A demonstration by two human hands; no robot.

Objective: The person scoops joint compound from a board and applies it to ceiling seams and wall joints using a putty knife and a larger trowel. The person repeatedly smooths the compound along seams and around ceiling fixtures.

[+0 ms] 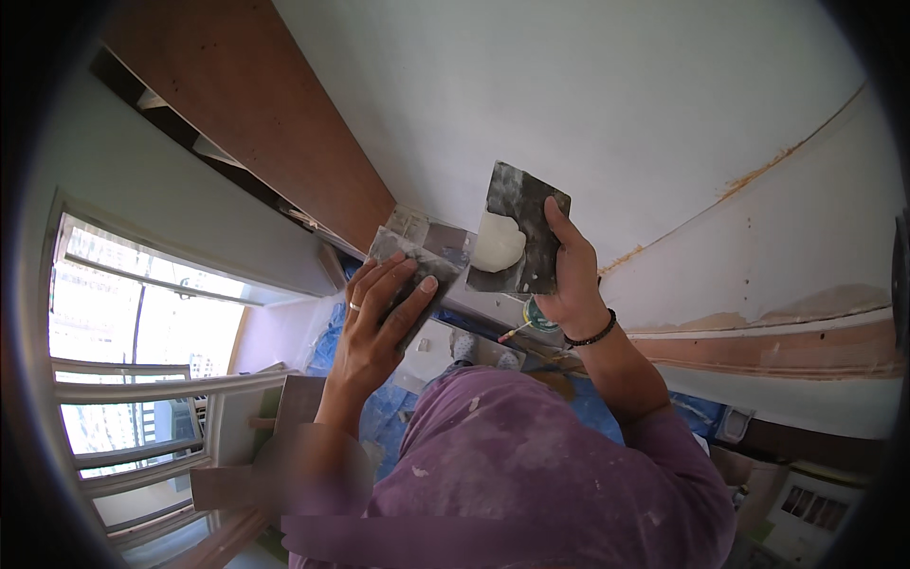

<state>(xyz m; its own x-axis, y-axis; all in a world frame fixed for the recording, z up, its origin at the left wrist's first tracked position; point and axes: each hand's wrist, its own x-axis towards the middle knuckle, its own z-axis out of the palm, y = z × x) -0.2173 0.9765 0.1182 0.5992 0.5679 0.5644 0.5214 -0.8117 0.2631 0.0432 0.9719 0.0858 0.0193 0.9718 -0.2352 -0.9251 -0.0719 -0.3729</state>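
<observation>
My right hand grips a dark, smeared rectangular putty board by its right edge, thumb on top. A smooth white lump of putty sits on the board's lower left part. In my left hand is a second flat putty blade, dark and streaked with white, the fingers spread across its face. The two tools are close together, the blade left of the board and slightly lower. The underside of each tool is hidden.
A white wall with a brown, unfinished seam rises ahead. A brown wood panel slants down at the left, beside a bright window. Below lie blue sheeting and a round green container.
</observation>
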